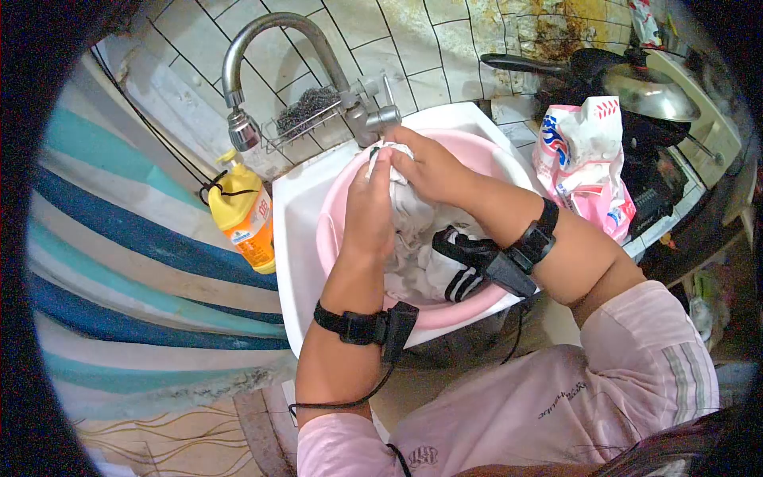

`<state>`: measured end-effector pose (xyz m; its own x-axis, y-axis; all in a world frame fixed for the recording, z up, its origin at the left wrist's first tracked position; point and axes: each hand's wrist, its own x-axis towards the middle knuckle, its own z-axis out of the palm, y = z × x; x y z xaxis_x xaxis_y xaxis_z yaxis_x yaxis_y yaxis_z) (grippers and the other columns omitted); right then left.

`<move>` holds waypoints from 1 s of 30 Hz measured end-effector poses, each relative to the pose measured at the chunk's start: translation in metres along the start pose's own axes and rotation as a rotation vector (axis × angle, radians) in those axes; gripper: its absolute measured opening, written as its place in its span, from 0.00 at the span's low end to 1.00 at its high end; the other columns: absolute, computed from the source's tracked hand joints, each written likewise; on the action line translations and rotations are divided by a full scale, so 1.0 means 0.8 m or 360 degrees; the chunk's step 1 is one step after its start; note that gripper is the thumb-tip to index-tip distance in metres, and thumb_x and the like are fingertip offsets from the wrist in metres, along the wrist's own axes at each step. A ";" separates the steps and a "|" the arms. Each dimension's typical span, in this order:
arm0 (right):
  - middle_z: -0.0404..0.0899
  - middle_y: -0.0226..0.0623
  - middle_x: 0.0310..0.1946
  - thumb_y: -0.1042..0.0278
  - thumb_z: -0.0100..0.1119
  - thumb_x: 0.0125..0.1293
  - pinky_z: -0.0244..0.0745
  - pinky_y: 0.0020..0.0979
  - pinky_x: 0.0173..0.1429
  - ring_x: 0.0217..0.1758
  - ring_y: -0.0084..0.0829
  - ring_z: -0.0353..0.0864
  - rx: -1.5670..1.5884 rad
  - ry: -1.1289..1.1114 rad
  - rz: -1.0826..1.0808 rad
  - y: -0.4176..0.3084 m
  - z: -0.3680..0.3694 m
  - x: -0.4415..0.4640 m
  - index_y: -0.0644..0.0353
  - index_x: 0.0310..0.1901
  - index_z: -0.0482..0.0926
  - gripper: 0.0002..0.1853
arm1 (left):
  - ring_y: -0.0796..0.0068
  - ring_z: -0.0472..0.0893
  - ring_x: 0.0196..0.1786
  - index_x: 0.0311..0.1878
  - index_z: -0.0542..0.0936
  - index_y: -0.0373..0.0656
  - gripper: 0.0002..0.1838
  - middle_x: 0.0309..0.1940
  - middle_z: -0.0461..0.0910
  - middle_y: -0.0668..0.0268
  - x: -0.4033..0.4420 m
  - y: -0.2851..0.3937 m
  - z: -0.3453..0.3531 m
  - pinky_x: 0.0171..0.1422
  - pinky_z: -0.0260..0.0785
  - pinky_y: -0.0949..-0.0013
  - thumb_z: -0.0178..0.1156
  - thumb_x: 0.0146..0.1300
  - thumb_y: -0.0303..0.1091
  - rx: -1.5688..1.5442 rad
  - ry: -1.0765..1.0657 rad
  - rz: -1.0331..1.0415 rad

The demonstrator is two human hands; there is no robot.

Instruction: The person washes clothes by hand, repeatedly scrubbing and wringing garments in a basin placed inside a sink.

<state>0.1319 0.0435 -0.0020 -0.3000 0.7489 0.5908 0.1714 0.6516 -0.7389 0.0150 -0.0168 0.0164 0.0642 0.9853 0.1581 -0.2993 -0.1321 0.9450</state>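
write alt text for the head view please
A person's left hand and right hand hold bunched white cloth over a pink basin at a white sink. A metal faucet curves beyond; a yellow bottle stands left, a pink-and-white bag right.

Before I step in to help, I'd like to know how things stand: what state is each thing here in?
Left hand: closed on white clothing
Right hand: closed on white clothing
White clothing: bunched, partly raised; wetness unclear
Pink basin: set in the sink, holding clothing
Faucet: no water visible at the spout
Yellow pump bottle: upright
Detergent bag: upright, whether open unclear
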 end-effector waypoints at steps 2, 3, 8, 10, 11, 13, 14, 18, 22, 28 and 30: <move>0.78 0.52 0.42 0.59 0.52 0.66 0.71 0.40 0.51 0.46 0.51 0.77 0.0030 -0.0027 -0.0012 -0.001 -0.002 -0.002 0.63 0.48 0.73 0.16 | 0.65 0.76 0.51 0.55 0.70 0.38 0.22 0.49 0.74 0.57 0.000 0.003 0.001 0.57 0.69 0.61 0.42 0.71 0.47 0.0134 0.0082 -0.0059; 0.78 0.52 0.41 0.57 0.51 0.66 0.72 0.40 0.51 0.46 0.53 0.77 0.0065 -0.0055 -0.0015 -0.011 -0.003 -0.003 0.62 0.48 0.73 0.17 | 0.65 0.76 0.51 0.55 0.70 0.38 0.22 0.49 0.74 0.57 0.002 0.001 -0.002 0.57 0.69 0.61 0.42 0.71 0.47 0.0133 0.0081 -0.0054; 0.77 0.54 0.37 0.54 0.51 0.64 0.70 0.41 0.48 0.42 0.52 0.77 -0.0161 -0.0209 -0.0279 -0.060 0.001 -0.022 0.63 0.44 0.74 0.18 | 0.72 0.76 0.43 0.49 0.73 0.36 0.23 0.42 0.76 0.62 0.015 -0.021 -0.036 0.47 0.69 0.68 0.44 0.70 0.49 -0.0469 0.0030 -0.0395; 0.78 0.55 0.36 0.53 0.50 0.65 0.70 0.42 0.48 0.42 0.52 0.77 -0.0416 -0.0232 -0.0057 -0.057 -0.005 -0.016 0.63 0.44 0.75 0.19 | 0.72 0.76 0.42 0.48 0.74 0.38 0.22 0.40 0.76 0.62 0.005 -0.017 -0.013 0.44 0.70 0.67 0.43 0.70 0.49 -0.0456 0.0133 -0.0305; 0.78 0.56 0.36 0.55 0.48 0.67 0.71 0.41 0.47 0.41 0.52 0.78 -0.0478 -0.0156 0.0135 -0.047 -0.006 -0.008 0.62 0.45 0.75 0.18 | 0.72 0.76 0.42 0.47 0.74 0.37 0.22 0.40 0.76 0.62 0.002 -0.014 -0.004 0.44 0.69 0.68 0.43 0.70 0.48 -0.0310 0.0158 -0.0250; 0.78 0.57 0.35 0.56 0.48 0.67 0.71 0.41 0.46 0.40 0.52 0.78 -0.0450 -0.0061 0.0190 -0.024 -0.010 -0.003 0.62 0.45 0.75 0.17 | 0.72 0.75 0.43 0.45 0.75 0.36 0.21 0.40 0.76 0.62 -0.007 -0.001 0.013 0.46 0.67 0.70 0.43 0.70 0.46 0.0330 0.0330 -0.0069; 0.77 0.57 0.34 0.57 0.48 0.68 0.71 0.42 0.45 0.39 0.51 0.78 -0.0405 0.0043 0.0249 -0.014 -0.010 -0.003 0.62 0.44 0.75 0.16 | 0.72 0.75 0.43 0.45 0.75 0.36 0.21 0.40 0.76 0.62 -0.005 -0.003 0.014 0.46 0.67 0.70 0.43 0.70 0.46 0.0317 0.0332 -0.0060; 0.76 0.56 0.30 0.60 0.50 0.68 0.70 0.40 0.42 0.37 0.50 0.77 -0.0424 -0.0058 0.0403 -0.037 -0.009 -0.004 0.64 0.41 0.73 0.13 | 0.70 0.74 0.43 0.46 0.75 0.36 0.21 0.40 0.76 0.60 -0.001 -0.015 0.003 0.49 0.66 0.68 0.44 0.70 0.46 0.0215 0.0259 0.0054; 0.76 0.54 0.29 0.62 0.50 0.68 0.70 0.37 0.40 0.35 0.48 0.77 -0.0429 -0.0123 -0.0138 -0.066 -0.005 -0.020 0.64 0.42 0.73 0.13 | 0.62 0.75 0.53 0.57 0.70 0.38 0.24 0.50 0.73 0.57 0.004 -0.009 -0.011 0.53 0.72 0.60 0.45 0.68 0.48 -0.0426 0.0227 -0.0286; 0.77 0.57 0.36 0.58 0.49 0.67 0.71 0.44 0.47 0.43 0.57 0.76 -0.0194 -0.0269 -0.0082 -0.063 -0.010 -0.014 0.64 0.43 0.73 0.16 | 0.63 0.76 0.51 0.58 0.69 0.39 0.24 0.48 0.75 0.57 0.001 -0.007 -0.006 0.53 0.72 0.61 0.44 0.69 0.47 -0.0298 0.0258 -0.0336; 0.77 0.58 0.36 0.57 0.48 0.68 0.71 0.45 0.47 0.43 0.57 0.76 -0.0297 -0.0167 0.0003 -0.036 -0.010 -0.004 0.65 0.43 0.73 0.17 | 0.63 0.76 0.51 0.58 0.68 0.38 0.24 0.50 0.75 0.57 0.008 -0.022 -0.009 0.54 0.72 0.61 0.43 0.70 0.48 -0.0226 0.0195 -0.0287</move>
<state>0.1354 0.0232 0.0203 -0.3941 0.7400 0.5451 0.3399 0.6684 -0.6617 0.0138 -0.0075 -0.0009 0.0153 0.9985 -0.0534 -0.4248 0.0548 0.9036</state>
